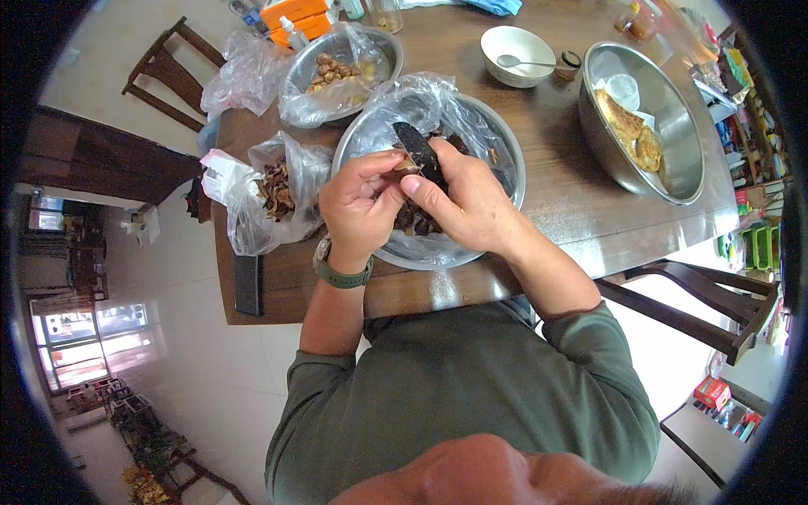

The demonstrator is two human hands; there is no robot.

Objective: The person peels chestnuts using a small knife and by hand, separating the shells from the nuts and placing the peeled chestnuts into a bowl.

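Note:
My left hand (pixel 360 202) pinches a brown chestnut (pixel 406 169) between thumb and fingertips, over a large metal basin (pixel 515 160) lined with clear plastic. My right hand (pixel 473 200) is closed round a dark-bladed knife (pixel 411 140), its blade tilted up to the left and close against the chestnut. The right thumb rests near the nut; the knife's handle is mostly hidden by the hand. Dark brown pieces (pixel 412 222) lie in the basin below both hands, partly covered by them.
Behind stands a smaller metal bowl (pixel 393 59) with brown chestnuts (pixel 333 74). Left lies a plastic bag (pixel 252 227) of peelings (pixel 276 192), near a black phone (pixel 247 284). Toward the right are a white bowl (pixel 503 44) with a spoon (pixel 526 62) and a deep metal bowl (pixel 610 160) holding browned food (pixel 621 118).

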